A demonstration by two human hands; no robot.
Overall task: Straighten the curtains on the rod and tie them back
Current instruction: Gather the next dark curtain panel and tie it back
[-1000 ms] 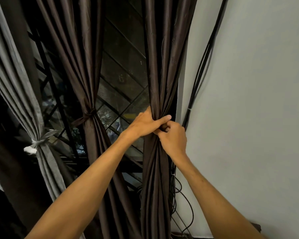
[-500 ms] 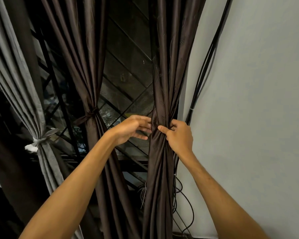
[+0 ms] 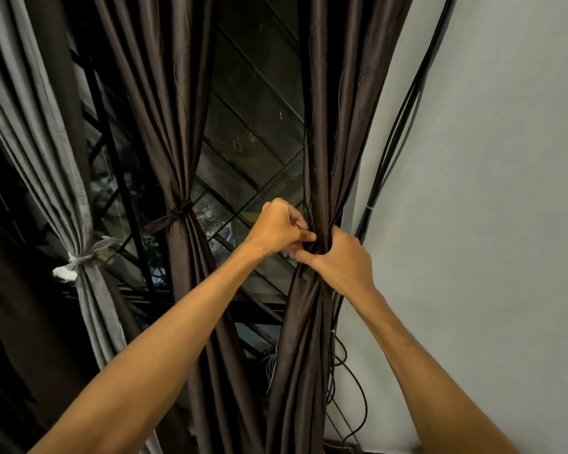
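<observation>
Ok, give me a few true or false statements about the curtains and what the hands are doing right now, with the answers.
1. The left hand and the right hand both grip the right brown curtain. True.
2. The middle brown curtain hangs loose, with nothing tied round it. False: a dark tie gathers it.
3. The grey curtain is held in by a pale tie. True.
4. The black cables run down to the left of the grey curtain. False: they run along the white wall, to the right of the curtain being gripped.
</observation>
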